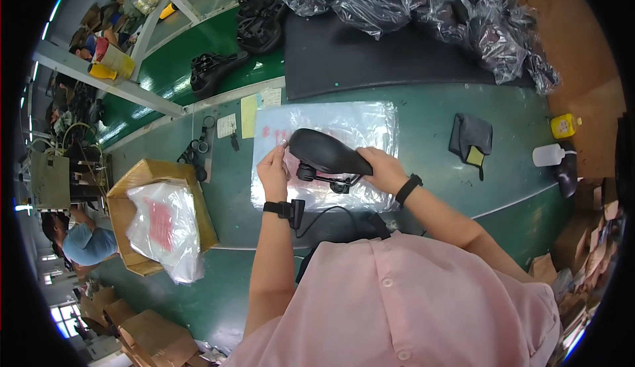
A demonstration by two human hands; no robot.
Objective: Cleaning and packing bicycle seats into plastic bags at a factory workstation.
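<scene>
A black bicycle saddle is held above a stack of clear plastic bags with red print. Its rails and springs show on the side nearer to me. My right hand is closed around the narrow nose at its right end. At the wide left end, my left hand has its fingers pinched together against the saddle's edge. Just what the left fingertips grip is partly hidden. Both wrists wear black straps, and a small black device sits on the left one.
Plastic-wrapped saddles lie on a black mat at the back. Unwrapped saddles rest on the green surface behind left. A cardboard box of bags stands left; a dark cloth and bottles lie right. Another person is far left.
</scene>
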